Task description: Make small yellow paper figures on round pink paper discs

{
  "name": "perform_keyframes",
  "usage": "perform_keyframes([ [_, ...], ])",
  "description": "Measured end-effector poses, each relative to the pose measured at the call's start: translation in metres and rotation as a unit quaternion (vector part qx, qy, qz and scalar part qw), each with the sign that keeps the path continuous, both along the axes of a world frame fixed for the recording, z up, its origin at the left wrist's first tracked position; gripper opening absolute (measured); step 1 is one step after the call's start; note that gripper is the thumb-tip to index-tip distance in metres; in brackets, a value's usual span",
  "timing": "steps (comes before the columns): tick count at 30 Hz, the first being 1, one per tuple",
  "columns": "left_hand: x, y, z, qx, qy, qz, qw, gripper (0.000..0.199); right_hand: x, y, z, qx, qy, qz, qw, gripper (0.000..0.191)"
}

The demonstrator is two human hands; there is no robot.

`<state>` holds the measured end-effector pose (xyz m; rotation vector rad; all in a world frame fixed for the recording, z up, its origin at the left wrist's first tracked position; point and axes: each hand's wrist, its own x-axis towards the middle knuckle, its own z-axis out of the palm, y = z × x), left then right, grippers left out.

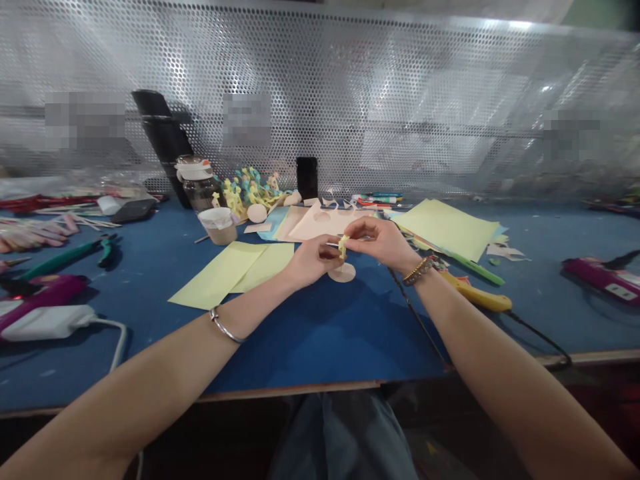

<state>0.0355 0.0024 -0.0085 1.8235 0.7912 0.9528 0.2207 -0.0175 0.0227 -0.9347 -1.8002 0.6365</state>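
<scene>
My left hand point(313, 261) and my right hand point(377, 241) meet over the middle of the bench. Between their fingertips is a small yellow paper figure point(343, 245), upright and curled in shape. The right fingers pinch it near its top, while the left fingers close on its lower part. Just beneath lies a pale round paper disc point(343, 273); whether the yellow piece is joined to it I cannot tell. Two yellow paper sheets point(215, 275) lie to the left of my left hand. Cut-out pink paper point(310, 223) rests behind both hands.
A paper cup point(218, 227), a jar point(197, 187) and a cluster of yellow and blue paper pieces point(250, 190) stand at back left. A phone point(307, 178) leans upright behind. On the right are a yellow-handled glue tool point(483, 295) with a cable, a green cutter point(477, 268) and yellow sheets point(445, 227).
</scene>
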Motion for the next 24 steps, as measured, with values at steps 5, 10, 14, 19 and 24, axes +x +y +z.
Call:
perform_keyframes([
  [5,-0.001,0.001,0.002,0.009,0.012,0.005,1.0,0.042,0.004,0.001,0.003,-0.003,0.055,-0.005,0.998,0.029],
  [10,-0.003,0.0,0.004,0.042,0.029,0.054,0.997,0.055,0.02,-0.006,0.015,-0.016,0.037,-0.038,0.998,0.027],
  [14,-0.004,-0.002,0.006,0.056,0.042,0.075,0.995,0.057,0.031,-0.014,0.024,-0.1,-0.094,0.027,0.99,0.023],
  [19,-0.004,-0.002,0.006,0.065,0.058,0.076,0.993,0.06,0.026,-0.017,0.022,-0.144,-0.167,0.059,0.974,0.02],
  [24,-0.003,-0.001,0.004,0.06,0.06,0.071,0.994,0.064,0.019,-0.015,0.016,-0.145,-0.18,0.053,0.971,0.021],
])
